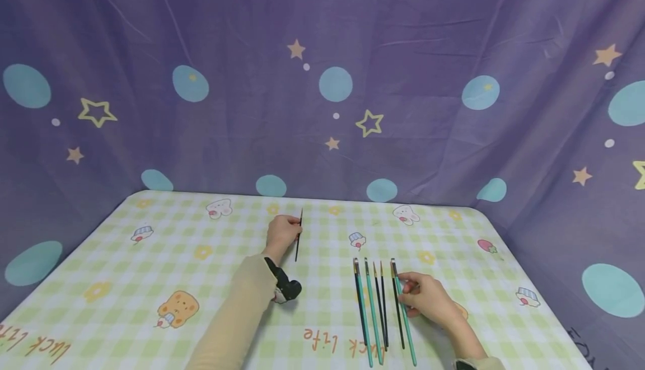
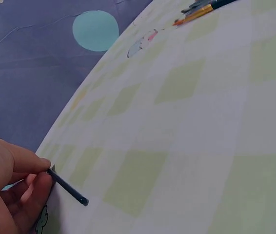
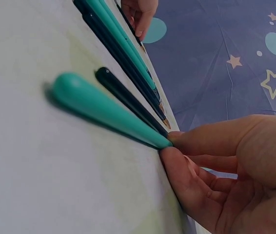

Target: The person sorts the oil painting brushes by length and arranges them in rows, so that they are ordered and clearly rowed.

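Between the thumb and fingers of my left hand, a thin black paintbrush is pinched toward the back middle of the table. Its dark handle end points out from the fingertips in the left wrist view. At the right, my right hand pinches a teal-handled paintbrush partway along its length. A black paintbrush lies right beside that teal one, close to the fingertips. To the left lie several more brushes, among them a teal one and a black one, roughly side by side.
A checked green and white tablecloth with cartoon prints covers the table. Behind it hangs a purple curtain with stars and blue ovals. A dark wrist strap with a rounded black piece sits at the left sleeve.
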Available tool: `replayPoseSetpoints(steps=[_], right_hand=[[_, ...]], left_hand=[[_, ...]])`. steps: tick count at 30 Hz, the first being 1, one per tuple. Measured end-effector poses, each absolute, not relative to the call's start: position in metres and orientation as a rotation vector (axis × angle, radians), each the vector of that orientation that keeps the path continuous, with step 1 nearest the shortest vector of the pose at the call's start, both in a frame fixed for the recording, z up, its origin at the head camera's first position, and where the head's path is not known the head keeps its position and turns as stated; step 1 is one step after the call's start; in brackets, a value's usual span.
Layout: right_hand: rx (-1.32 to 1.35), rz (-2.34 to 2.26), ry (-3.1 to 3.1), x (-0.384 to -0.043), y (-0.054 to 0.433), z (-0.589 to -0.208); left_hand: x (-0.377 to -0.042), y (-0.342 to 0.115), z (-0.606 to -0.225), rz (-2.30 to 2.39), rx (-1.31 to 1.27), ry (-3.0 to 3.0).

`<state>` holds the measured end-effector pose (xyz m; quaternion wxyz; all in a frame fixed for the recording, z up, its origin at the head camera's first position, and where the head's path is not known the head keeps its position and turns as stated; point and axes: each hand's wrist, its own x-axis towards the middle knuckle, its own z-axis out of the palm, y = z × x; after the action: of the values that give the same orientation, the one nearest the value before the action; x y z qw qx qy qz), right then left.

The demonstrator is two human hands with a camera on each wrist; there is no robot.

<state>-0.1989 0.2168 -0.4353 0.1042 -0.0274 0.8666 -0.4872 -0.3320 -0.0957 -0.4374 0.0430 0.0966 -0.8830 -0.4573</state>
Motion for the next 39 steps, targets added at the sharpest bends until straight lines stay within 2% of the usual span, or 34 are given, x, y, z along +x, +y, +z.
replayPoseSetpoints(steps=[24,39], right_hand=[[-0.053,-1.440,2.564,-0.197,0.215,-0.434],[-0.041,-1.421,2.586,-0.197,0.215,-0.436]], left_hand=[[-0.317,-0.107,-0.431,-1.268,0.269,-2.714],[-0.279,-0.104,-0.423,-1.558,0.200,-2.607]])
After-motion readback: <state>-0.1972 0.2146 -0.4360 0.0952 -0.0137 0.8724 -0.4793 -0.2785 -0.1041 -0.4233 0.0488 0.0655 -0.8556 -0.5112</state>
